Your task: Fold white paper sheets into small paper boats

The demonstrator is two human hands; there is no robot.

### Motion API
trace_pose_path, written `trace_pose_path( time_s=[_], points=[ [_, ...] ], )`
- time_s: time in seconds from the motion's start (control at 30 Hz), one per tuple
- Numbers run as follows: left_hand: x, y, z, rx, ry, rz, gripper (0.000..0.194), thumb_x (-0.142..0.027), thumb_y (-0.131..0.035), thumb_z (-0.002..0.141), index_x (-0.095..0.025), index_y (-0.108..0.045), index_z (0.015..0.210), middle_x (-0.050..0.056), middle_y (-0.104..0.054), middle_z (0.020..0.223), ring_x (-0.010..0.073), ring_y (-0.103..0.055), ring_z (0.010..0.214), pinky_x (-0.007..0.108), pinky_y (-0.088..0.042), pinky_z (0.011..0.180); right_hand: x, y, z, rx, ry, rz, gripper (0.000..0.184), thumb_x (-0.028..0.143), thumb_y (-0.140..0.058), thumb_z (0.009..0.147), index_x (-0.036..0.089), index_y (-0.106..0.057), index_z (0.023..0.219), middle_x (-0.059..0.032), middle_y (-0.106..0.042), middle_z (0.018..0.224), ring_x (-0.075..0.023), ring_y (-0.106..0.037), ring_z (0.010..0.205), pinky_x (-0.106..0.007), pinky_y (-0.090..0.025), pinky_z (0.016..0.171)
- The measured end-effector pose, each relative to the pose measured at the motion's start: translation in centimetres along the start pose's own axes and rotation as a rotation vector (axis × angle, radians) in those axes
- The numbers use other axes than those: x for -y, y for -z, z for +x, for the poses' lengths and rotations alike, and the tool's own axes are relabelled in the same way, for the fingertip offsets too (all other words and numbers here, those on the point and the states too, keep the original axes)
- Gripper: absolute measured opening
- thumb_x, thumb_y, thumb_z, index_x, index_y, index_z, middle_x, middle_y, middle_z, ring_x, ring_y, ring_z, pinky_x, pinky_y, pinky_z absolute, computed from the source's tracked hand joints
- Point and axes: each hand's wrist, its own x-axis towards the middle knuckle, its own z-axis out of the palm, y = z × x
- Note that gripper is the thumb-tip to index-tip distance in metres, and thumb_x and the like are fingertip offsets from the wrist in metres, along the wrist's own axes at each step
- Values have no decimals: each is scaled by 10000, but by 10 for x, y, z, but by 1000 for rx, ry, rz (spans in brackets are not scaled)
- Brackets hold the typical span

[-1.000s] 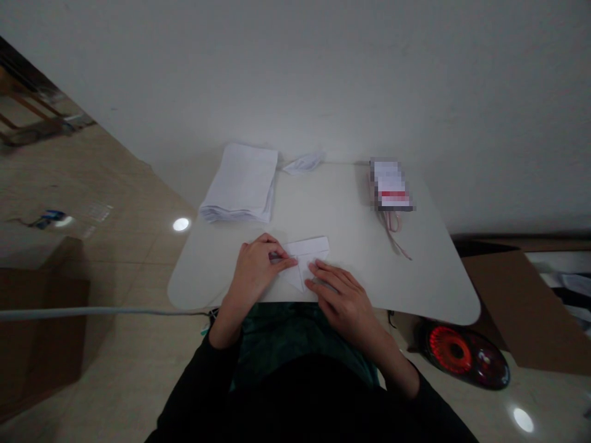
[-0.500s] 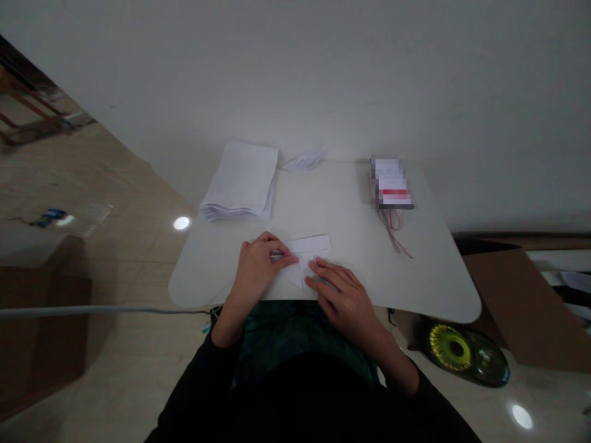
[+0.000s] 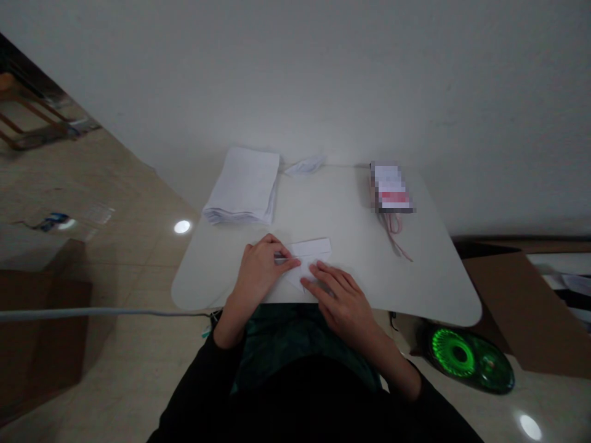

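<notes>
White folded paper (image 3: 310, 247), pinched by the left hand (image 3: 261, 266); right hand (image 3: 344, 301) rests on it, fingers slightly spread; I'd crease evenly.

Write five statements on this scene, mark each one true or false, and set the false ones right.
1. The left hand and the right hand both touch the folded sheet. True.
2. The paper stack lies to the right of the pink cord. False: it lies to the left of it.
3. The glowing ring at lower right is green. True.
4. The table is black. False: it is white.
5. Both sleeves are bright yellow. False: they are black.
</notes>
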Motion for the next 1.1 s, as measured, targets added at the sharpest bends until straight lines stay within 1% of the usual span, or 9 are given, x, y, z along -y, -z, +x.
trace_pose_path(
  time_s=[0.17, 0.43, 0.63, 0.73, 0.8, 0.87, 0.97, 1.1],
  points=[
    [1, 1, 3, 22, -15, -14, 216, -412, -761, 750, -197, -738, 763, 41, -639, 929, 193, -619, 817, 338, -472, 756, 0, -1, 0, -16, 12, -10, 491, 48, -520, 858, 205, -587, 1319, -126, -574, 1385, -267, -454, 1356, -488, -456, 1065],
    [-1, 4, 5, 43, -23, -9, 208, -408, -749, 750, -202, -730, 744, 40, -641, 916, 186, -619, 809, 325, -479, 744, 1, -2, 3, -14, 20, 3, 483, 63, -516, 858, 182, -579, 1321, -126, -603, 1344, -258, -503, 1304, -466, -479, 1059],
    [-6, 8, 8, 86, -24, 34, 204, -404, -749, 737, -203, -716, 736, 37, -636, 900, 185, -609, 783, 324, -463, 731, 2, -3, 6, 13, 3, -51, 506, 65, -513, 854, 202, -568, 1338, -110, -610, 1321, -267, -519, 1260, -457, -480, 1033],
    [-7, 12, 10, 102, -54, 60, 203, -402, -737, 742, -205, -693, 761, 32, -635, 888, 189, -606, 790, 321, -444, 717, 1, -1, 7, 19, 11, -32, 493, 71, -520, 860, 207, -572, 1331, -102, -587, 1362, -267, -513, 1257, -455, -474, 1017],
    [-8, 14, 12, 119, -66, 70, 210, -389, -734, 738, -205, -662, 810, 27, -639, 873, 192, -605, 792, 314, -433, 699, 1, 0, 8, 36, 13, -20, 482, 82, -522, 867, 210, -573, 1329, -91, -569, 1393, -266, -522, 1235, -457, -475, 998],
    [-8, 16, 15, 139, -65, 82, 236, -377, -734, 728, -208, -626, 853, 23, -644, 861, 192, -601, 781, 306, -418, 673, 0, 2, 9, 54, 13, -10, 464, 95, -514, 882, 208, -573, 1328, -76, -554, 1419, -265, -527, 1215, -458, -474, 980],
    [-8, 15, 17, 162, -55, 95, 236, -358, -721, 726, -213, -592, 861, 21, -643, 857, 186, -590, 762, 298, -397, 648, 0, 3, 11, 70, 13, 17, 450, 108, -490, 906, 204, -558, 1341, -52, -534, 1448, -260, -517, 1219, -453, -467, 966],
    [-7, 15, 18, 161, -52, 89, 234, -364, -710, 731, -212, -575, 849, 19, -638, 854, 180, -582, 755, 293, -394, 647, -2, 3, 15, 72, 12, 60, 436, 101, -478, 913, 194, -564, 1330, -36, -586, 1396, -242, -527, 1178, -431, -451, 968]
  ],
)
